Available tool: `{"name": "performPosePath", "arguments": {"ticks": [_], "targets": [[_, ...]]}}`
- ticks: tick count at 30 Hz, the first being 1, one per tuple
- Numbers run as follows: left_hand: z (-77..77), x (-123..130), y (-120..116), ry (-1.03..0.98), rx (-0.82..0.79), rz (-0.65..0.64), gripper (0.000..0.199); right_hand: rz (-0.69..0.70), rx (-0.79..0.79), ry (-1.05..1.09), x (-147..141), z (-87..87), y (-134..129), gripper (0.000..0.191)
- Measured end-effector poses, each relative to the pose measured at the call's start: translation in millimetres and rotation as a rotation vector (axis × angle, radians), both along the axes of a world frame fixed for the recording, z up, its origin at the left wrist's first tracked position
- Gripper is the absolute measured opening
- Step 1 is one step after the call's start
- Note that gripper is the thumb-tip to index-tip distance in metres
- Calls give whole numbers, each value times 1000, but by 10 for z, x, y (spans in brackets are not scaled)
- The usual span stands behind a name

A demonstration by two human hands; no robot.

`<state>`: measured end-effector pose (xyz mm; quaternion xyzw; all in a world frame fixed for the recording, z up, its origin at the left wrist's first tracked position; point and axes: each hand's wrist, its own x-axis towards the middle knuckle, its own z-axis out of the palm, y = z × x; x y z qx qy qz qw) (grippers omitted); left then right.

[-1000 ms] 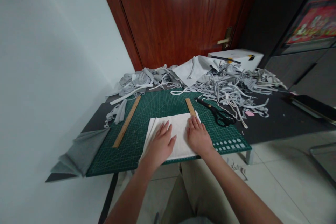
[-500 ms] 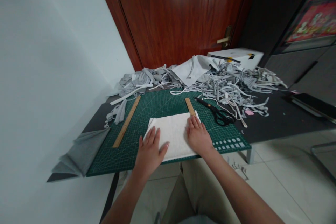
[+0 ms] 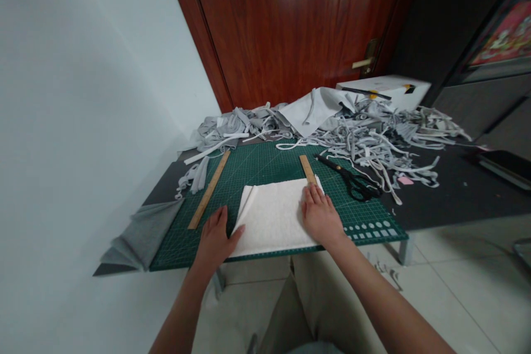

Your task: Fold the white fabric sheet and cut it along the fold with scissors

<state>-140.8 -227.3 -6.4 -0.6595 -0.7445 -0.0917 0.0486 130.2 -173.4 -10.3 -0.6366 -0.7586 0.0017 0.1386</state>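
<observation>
A white cloth (image 3: 276, 213) lies on the green cutting mat (image 3: 265, 163) near its front edge, with a fold along its left side. My left hand (image 3: 215, 238) is at the cloth's left edge, thumb touching the lower left corner and fingers spread over the mat. My right hand (image 3: 321, 214) lies flat on the cloth's right side, fingertips at the lower end of a short wooden ruler (image 3: 307, 167). Part of that ruler is hidden. A longer wooden ruler (image 3: 209, 191) lies left of the cloth. Black scissors (image 3: 352, 180) rest to the right.
Grey and white fabric scraps (image 3: 365, 133) are heaped along the back. Folded grey cloth (image 3: 145, 235) lies at the left edge. A white box (image 3: 398, 91) stands at the back right, and a dark flat object (image 3: 506, 166) lies far right.
My left hand has moved left off the middle of the cloth to its edge, where a fold now shows. My right hand stays on the cloth. The view has shifted slightly.
</observation>
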Motion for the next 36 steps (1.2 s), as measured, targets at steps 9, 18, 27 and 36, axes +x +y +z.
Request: {"name": "performPosePath", "arguments": {"ticks": [9, 18, 27, 36], "targets": [[435, 538, 231, -41, -342, 241, 44, 6, -11, -1, 3, 0, 8, 51], [347, 657, 12, 115, -180, 307, 27, 0, -5, 30, 3, 26, 0, 52], [324, 337, -139, 222, -56, 333, 24, 5, -53, 89, -11, 70, 16, 52], [915, 1247, 612, -239, 268, -283, 20, 6, -30, 126, -13, 50, 35, 53]]}}
